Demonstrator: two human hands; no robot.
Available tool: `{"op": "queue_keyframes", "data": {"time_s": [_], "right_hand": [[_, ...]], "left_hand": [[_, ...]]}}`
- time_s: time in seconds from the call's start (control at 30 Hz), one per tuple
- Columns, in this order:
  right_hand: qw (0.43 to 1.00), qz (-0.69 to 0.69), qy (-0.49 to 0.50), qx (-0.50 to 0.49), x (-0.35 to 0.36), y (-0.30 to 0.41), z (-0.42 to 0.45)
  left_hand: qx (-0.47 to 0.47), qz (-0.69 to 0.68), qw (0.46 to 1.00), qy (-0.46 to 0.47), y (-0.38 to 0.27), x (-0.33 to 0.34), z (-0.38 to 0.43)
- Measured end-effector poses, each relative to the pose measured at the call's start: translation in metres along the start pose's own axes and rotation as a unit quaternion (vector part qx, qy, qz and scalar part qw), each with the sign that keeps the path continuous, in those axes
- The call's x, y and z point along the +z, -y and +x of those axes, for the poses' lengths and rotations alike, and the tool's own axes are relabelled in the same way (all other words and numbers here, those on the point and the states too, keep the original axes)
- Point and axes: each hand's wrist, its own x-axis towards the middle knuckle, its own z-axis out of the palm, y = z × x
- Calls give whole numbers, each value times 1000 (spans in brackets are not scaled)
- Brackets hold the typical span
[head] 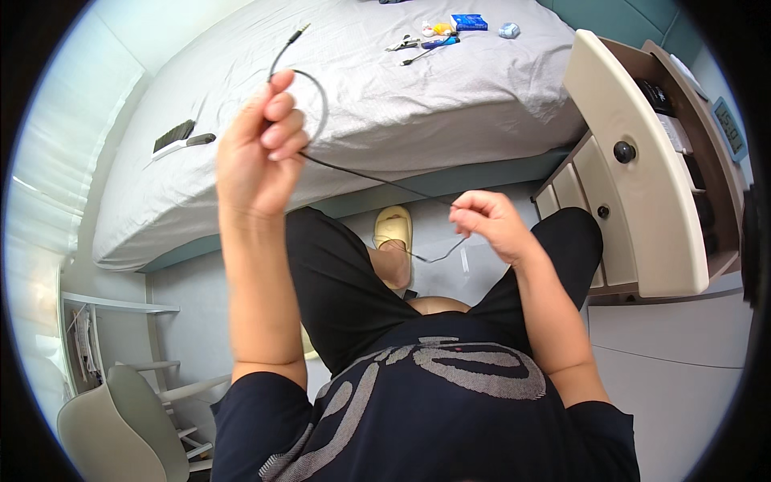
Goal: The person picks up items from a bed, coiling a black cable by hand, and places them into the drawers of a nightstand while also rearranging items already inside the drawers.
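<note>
A thin black audio cable (373, 178) runs between my two hands over the floor in front of the bed. My left hand (268, 138), raised higher, pinches it near one end and holds a loop. Its jack plug (296, 34) sticks up above the fingers, over the bed sheet. Lower and to the right, my right hand (485, 220) grips the cable between thumb and fingers. From there a slack length hangs down towards my lap; its far end is hard to make out.
The bed (361, 102) carries a small brush (181, 140), a blue box (468, 23), a short cable (424, 54) and several small items. At right, a cabinet's top drawer (638, 162) stands pulled out with things inside. A chair (120, 422) is at lower left. A yellow slipper (393, 226) is on my foot.
</note>
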Motion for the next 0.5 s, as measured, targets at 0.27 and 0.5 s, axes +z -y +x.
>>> {"op": "queue_keyframes", "data": {"time_s": [0.27,0.5], "right_hand": [[996,-33,-85,-21,-51,27,-10],[963,156,-194,-106,-29,63,2]], "left_hand": [[-84,162,982,-44,-25,-28,-7],[-164,260,950,-53,35,-6,-19]]}}
